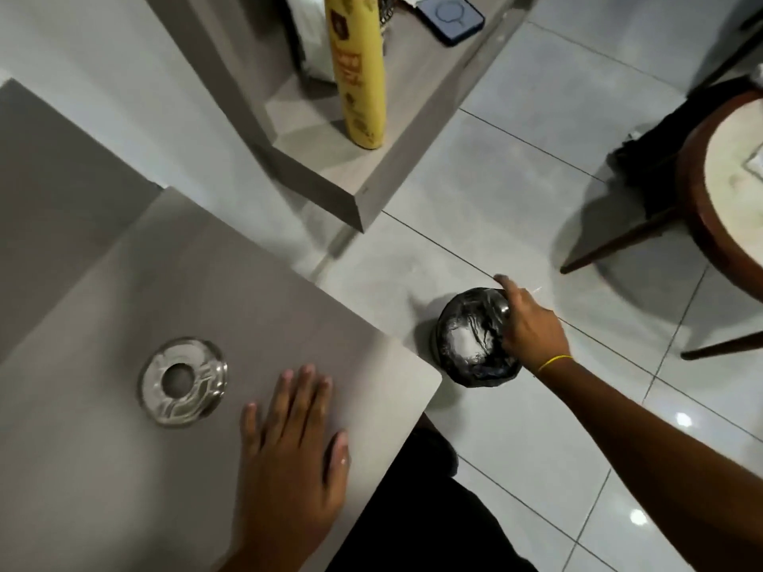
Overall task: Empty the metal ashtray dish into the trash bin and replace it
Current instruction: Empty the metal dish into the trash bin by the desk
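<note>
A small trash bin (466,344) lined with a black bag stands on the floor just beyond the table's corner, with something white inside. My right hand (530,324) reaches down over the bin's right rim, fingers closed on the metal ashtray dish (504,310). Only a shiny sliver of the dish shows under the fingers. The ashtray's metal ring-shaped top (182,381) lies on the grey table (124,468) to the left. My left hand (295,439) rests flat on the table, fingers spread, holding nothing.
A low grey shelf (355,200) stands behind the bin, holding a tall yellow spray can (359,72) and a dark phone (452,18). A round wooden stool or table (702,192) with legs stands on the tiled floor at the right.
</note>
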